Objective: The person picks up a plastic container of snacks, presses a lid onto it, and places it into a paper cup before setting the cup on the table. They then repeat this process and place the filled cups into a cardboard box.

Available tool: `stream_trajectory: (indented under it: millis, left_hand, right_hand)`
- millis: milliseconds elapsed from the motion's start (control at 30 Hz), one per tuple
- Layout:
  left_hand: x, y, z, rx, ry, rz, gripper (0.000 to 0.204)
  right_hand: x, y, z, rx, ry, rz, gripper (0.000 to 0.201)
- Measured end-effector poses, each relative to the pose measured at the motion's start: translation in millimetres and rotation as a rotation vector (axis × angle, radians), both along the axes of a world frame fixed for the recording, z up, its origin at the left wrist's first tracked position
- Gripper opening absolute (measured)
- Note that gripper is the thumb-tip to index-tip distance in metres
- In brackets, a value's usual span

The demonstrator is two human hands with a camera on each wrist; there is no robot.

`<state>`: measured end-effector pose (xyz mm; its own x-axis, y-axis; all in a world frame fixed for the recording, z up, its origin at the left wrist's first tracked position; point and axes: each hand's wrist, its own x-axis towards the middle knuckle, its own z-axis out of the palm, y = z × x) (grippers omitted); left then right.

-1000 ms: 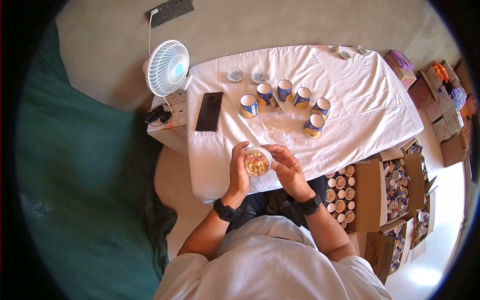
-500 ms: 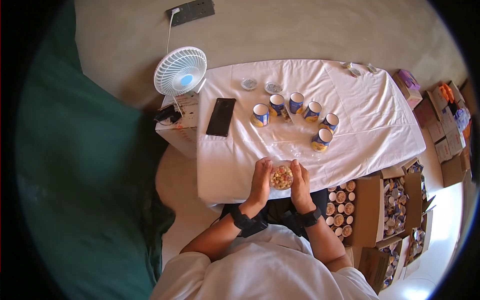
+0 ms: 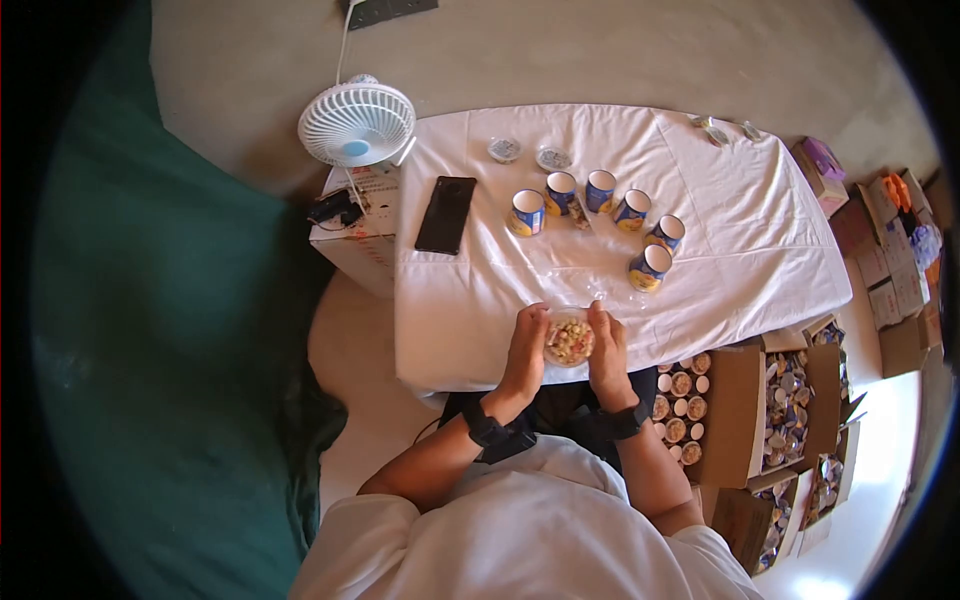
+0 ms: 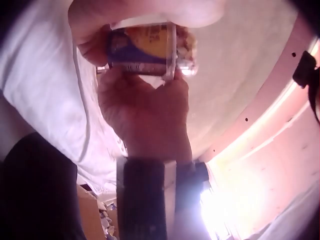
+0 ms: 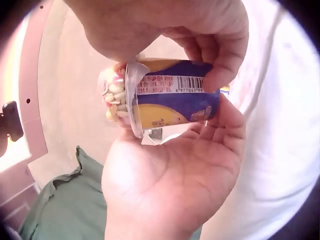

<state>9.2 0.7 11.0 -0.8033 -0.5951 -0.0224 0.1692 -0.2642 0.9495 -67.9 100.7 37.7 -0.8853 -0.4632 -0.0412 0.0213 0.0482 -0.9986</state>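
A blue and yellow cup (image 3: 570, 340) with a clear domed top full of small colourful pieces is held above the table's near edge, domed top facing the head camera. On its left side, my left hand (image 3: 524, 355) grips it; my right hand (image 3: 609, 352) grips the opposite side. In the left wrist view the cup (image 4: 142, 49) lies sideways between my left hand (image 4: 145, 12) above and right hand (image 4: 145, 112) below. The right wrist view shows a barcode on the cup (image 5: 172, 112), between my right hand (image 5: 170, 25) and left hand (image 5: 167, 175).
On the white cloth (image 3: 720, 240) stand several blue cups (image 3: 527, 213), a small packet (image 3: 579, 213), clear lids (image 3: 504, 150) and a black phone (image 3: 446, 215). A fan (image 3: 357, 124) is at left. Cartons (image 3: 733, 405) of cups are at right.
My right hand's fingers, spread round the cup's rim a second ago, now lie along its side. The head view has shifted, and both hands and the cup appear farther right.
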Motion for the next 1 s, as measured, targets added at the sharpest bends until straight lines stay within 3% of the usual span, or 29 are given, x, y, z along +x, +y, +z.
stream_trajectory:
  millis: [67, 133, 167, 267, 367, 467, 600, 700, 733, 833, 933, 1000]
  left_hand:
    - [-0.8, 2.9, -5.7, -0.031, 0.027, 0.031, 0.045]
    - [1.0, -6.8, 9.9, -0.135, 0.008, 0.047, 0.044]
    - [1.3, -14.1, 7.8, -0.117, -0.018, -0.039, 0.043]
    - [2.2, -26.2, 9.7, -0.096, -0.106, -0.245, 0.042]
    - [-1.5, -16.7, -8.4, -0.113, -0.044, -0.115, 0.043]
    - [-3.8, 1.6, -9.2, 0.127, 0.030, 0.038, 0.044]
    - [1.5, -7.6, -1.5, 0.024, -0.012, 0.041, 0.041]
    - [2.8, -19.9, 5.5, -0.143, -0.048, -0.148, 0.039]
    - [3.0, -19.5, 12.7, -0.123, -0.095, -0.231, 0.038]
    - [0.2, -13.0, 1.3, -0.185, -0.087, -0.102, 0.040]
    - [-3.1, -1.2, -9.6, 0.007, -0.002, -0.017, 0.043]
    - [-1.7, -1.7, -10.3, -0.020, 0.005, 0.005, 0.044]
  right_hand:
    - [8.9, -4.5, 5.6, -0.018, -0.024, -0.048, 0.047]
    - [6.1, 0.9, 7.4, -0.025, -0.160, 0.098, 0.048]
    - [3.0, 2.7, 9.1, -0.031, -0.225, 0.174, 0.049]
    - [-6.7, 7.5, 18.8, 0.098, -0.122, 0.267, 0.052]
    - [-5.6, 4.8, 11.2, 0.081, -0.114, 0.190, 0.052]
    - [3.0, -1.2, 3.5, -0.059, -0.218, 0.039, 0.048]
    - [5.5, 3.1, 9.2, -0.058, -0.220, 0.176, 0.047]
    - [-4.5, 10.1, 15.6, 0.019, -0.379, 0.270, 0.047]
    - [-1.0, 7.4, 19.0, 0.062, -0.329, 0.248, 0.048]
    - [0.4, 1.6, 1.7, -0.030, -0.333, 0.169, 0.047]
    - [4.5, 6.4, 15.6, -0.136, -0.502, 0.080, 0.046]
    - [5.2, 6.5, 13.2, -0.133, -0.452, 0.131, 0.046]
